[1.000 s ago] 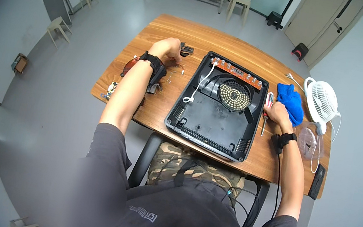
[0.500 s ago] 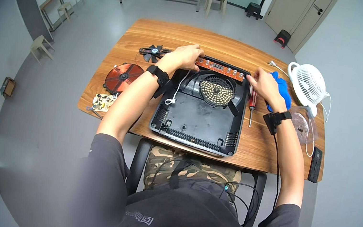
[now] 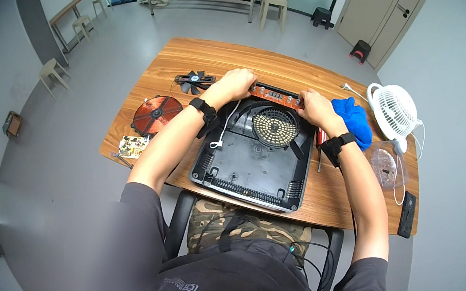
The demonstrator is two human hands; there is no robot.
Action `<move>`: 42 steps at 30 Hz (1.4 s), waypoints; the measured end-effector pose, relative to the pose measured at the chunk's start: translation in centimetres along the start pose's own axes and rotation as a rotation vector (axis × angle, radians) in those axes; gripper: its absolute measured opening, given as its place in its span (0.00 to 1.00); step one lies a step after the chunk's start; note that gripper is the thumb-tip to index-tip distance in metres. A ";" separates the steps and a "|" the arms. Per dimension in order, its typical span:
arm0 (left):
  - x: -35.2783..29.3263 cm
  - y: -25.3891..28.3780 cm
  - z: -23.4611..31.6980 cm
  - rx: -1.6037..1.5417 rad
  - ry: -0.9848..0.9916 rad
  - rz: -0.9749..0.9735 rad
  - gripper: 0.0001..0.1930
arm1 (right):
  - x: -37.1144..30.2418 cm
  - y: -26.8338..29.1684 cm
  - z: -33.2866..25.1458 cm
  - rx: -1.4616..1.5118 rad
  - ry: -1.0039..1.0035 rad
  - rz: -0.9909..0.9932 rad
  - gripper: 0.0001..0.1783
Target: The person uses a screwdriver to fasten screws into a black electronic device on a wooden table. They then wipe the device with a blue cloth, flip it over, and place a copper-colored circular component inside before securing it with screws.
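Note:
In front of me lies an open black plastic appliance housing (image 3: 250, 170) with a round vent grille (image 3: 275, 127). Along its far edge is a narrow orange circuit board (image 3: 276, 96) with a small display and several buttons. The fingers of my left hand (image 3: 236, 85) are closed at the board's left end. At its right end, my right hand (image 3: 317, 108) grips with bent fingers, the tips partly hidden. A white cable (image 3: 226, 124) with a plug end hangs inside the housing near my left wrist. Beside my right wrist lies a red-handled screwdriver (image 3: 321, 137), partly covered by the arm.
On the left of the wooden table (image 3: 199, 52) lie a black fan (image 3: 195, 81), a round copper coil (image 3: 156, 116) and a pale circuit board (image 3: 133, 146). Toward the right are a blue cloth (image 3: 352, 122), a white fan (image 3: 393, 111), a clear plastic piece (image 3: 387, 164) and a black case (image 3: 407, 215).
My right hand has moved left from the housing's far right corner onto the board's right end. My left hand stays at the left end. The whole view has shifted slightly.

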State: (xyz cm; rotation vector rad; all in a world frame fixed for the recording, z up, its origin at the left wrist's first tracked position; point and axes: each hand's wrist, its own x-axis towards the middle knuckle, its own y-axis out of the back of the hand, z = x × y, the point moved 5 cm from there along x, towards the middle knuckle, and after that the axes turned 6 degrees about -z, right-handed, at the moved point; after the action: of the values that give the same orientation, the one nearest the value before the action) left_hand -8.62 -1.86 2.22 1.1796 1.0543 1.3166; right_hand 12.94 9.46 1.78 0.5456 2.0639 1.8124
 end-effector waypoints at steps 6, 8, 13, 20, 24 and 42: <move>-0.1 3.3 -0.4 0.072 -0.027 0.092 0.12 | 0.6 2.6 -0.9 0.020 0.063 0.055 0.18; 0.0 5.3 -1.1 0.066 -0.013 0.101 0.11 | 1.3 3.9 -1.1 0.049 0.094 0.126 0.16; -0.8 10.8 -3.7 0.121 0.053 0.108 0.12 | 4.4 7.8 -4.3 0.043 0.155 0.243 0.15; -2.5 9.7 -13.2 0.146 0.213 0.056 0.16 | 13.0 5.1 -9.8 -0.012 0.186 0.180 0.16; -2.3 7.2 -16.9 0.147 0.301 0.006 0.18 | 17.3 2.3 -11.2 -0.022 0.169 0.117 0.12; -0.8 -0.8 -23.9 0.117 0.441 -0.073 0.11 | 24.6 -5.3 -13.0 0.056 0.005 -0.209 0.14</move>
State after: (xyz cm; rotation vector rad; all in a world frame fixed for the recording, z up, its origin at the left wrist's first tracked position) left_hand -32.16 -2.02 -1.76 0.9430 1.4927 1.5119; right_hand -15.15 9.85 -1.80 0.3257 2.0939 1.6423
